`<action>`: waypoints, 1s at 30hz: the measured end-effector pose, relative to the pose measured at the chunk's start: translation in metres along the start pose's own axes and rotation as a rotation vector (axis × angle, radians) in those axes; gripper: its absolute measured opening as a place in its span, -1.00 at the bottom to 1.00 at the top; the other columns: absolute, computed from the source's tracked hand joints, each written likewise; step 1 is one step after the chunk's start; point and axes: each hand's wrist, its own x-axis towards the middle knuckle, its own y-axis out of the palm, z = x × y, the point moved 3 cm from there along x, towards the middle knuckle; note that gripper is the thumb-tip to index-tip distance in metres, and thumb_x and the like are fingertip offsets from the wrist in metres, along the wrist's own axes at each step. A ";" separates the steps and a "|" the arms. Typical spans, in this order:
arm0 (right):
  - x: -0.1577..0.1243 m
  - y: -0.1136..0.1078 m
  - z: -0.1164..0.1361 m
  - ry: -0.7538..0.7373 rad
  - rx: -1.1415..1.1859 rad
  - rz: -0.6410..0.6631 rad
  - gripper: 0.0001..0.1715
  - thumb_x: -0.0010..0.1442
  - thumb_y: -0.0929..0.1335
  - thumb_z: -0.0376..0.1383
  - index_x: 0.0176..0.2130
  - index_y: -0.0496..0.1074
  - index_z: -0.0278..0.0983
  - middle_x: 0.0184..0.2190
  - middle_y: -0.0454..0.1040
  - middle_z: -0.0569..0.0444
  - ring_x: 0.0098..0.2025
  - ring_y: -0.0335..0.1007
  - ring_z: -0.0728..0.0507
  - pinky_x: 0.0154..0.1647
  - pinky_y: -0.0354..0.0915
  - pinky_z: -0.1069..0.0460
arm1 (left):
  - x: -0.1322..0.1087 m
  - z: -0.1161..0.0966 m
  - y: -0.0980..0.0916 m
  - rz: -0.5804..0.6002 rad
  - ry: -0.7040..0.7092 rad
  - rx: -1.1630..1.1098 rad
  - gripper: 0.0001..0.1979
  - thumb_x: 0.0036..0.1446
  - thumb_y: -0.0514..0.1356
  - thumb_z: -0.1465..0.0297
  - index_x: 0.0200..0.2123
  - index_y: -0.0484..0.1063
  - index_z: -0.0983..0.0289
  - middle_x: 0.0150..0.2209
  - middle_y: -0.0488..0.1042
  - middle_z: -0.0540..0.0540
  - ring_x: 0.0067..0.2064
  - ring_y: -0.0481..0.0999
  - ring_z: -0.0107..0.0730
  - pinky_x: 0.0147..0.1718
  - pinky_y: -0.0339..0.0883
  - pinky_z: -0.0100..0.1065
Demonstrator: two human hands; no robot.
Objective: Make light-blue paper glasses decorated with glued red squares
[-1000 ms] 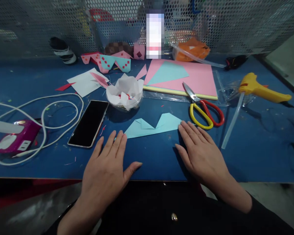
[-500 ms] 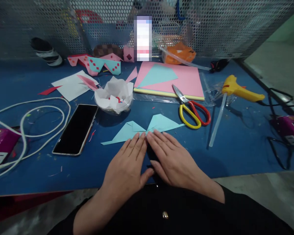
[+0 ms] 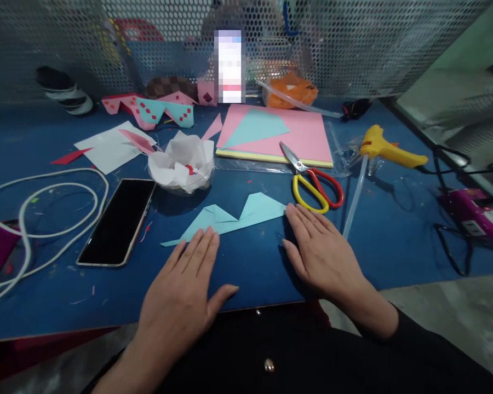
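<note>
A folded light-blue paper [image 3: 254, 210] with two peaks and a notch between them lies flat on the blue table [image 3: 246, 268]. My left hand [image 3: 184, 284] is stretched out with its fingertips on the paper's lower left edge. At the paper's right tip rest the fingertips of my right hand [image 3: 320, 246], fingers straight and together, thumb apart. Just beyond that hand lie scissors [image 3: 308, 175] with one yellow and one red handle, blades pointing away to the left.
A phone [image 3: 117, 221] and a looped white cable [image 3: 24, 219] are at left. Behind stand a paper-lined bowl [image 3: 183, 167], paper masks [image 3: 164, 112] and a pink paper stack [image 3: 308, 131]. A yellow glue gun [image 3: 394, 150] lies at right, near a purple box [image 3: 474, 216].
My hands have slid apart from the paper's middle, the left one leftward and the right one to the right tip. More of the paper's lower edge shows.
</note>
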 end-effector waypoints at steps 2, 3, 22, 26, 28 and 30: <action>0.000 0.000 0.000 -0.012 -0.010 -0.009 -0.32 0.41 0.15 -0.18 0.26 0.26 -0.66 0.23 0.38 -0.38 0.29 0.29 -0.38 0.29 0.24 -0.26 | -0.012 0.010 0.000 0.005 -0.052 0.021 -0.18 0.36 -0.17 -0.05 0.29 0.21 0.57 0.30 0.31 0.44 0.30 0.34 0.11 0.20 0.21 0.03; -0.001 0.001 0.000 -0.016 -0.012 -0.014 -0.33 0.41 0.15 -0.19 0.25 0.26 -0.66 0.22 0.38 -0.38 0.29 0.30 -0.39 0.28 0.24 -0.26 | -0.019 0.015 -0.001 0.010 -0.087 0.032 -0.17 0.36 -0.20 -0.06 0.29 0.21 0.58 0.29 0.32 0.46 0.29 0.35 0.12 0.19 0.22 0.05; 0.052 -0.008 0.010 -0.267 -0.215 -0.051 -0.78 0.25 0.31 -0.52 -0.36 0.48 -0.32 -0.40 0.58 -0.01 -0.37 0.48 -0.15 -0.02 0.32 -0.14 | 0.060 -0.008 -0.015 -0.195 0.051 0.019 -0.76 0.25 0.22 0.46 -0.05 0.51 0.44 -0.19 0.63 0.22 -0.22 0.57 -0.11 -0.37 0.40 -0.18; 0.039 -0.022 0.019 -0.305 -0.070 -0.208 -0.80 0.32 0.28 -0.49 -0.24 0.51 -0.34 -0.23 0.63 -0.01 -0.23 0.54 -0.13 0.17 0.25 -0.16 | 0.067 -0.012 -0.022 -0.224 0.048 0.079 -0.85 0.26 0.16 0.54 -0.24 0.55 0.38 -0.39 0.60 0.13 -0.36 0.52 -0.11 -0.46 0.25 -0.15; 0.030 -0.032 0.019 -0.311 0.043 -0.312 -0.83 0.34 0.30 -0.47 -0.21 0.50 -0.34 -0.19 0.64 0.00 -0.14 0.56 -0.13 0.24 0.21 -0.17 | 0.063 -0.010 -0.028 -0.263 0.058 0.075 -0.84 0.27 0.15 0.56 -0.28 0.55 0.35 -0.41 0.60 0.09 -0.36 0.51 -0.15 -0.45 0.22 -0.16; 0.019 -0.041 0.013 -0.268 0.116 -0.376 -0.88 0.34 0.33 -0.43 -0.21 0.49 -0.31 -0.20 0.65 0.03 -0.08 0.57 -0.13 0.27 0.18 -0.18 | 0.055 -0.005 -0.035 -0.311 0.071 0.047 -0.87 0.26 0.18 0.54 -0.25 0.56 0.35 -0.37 0.63 0.07 -0.32 0.52 -0.18 -0.41 0.23 -0.17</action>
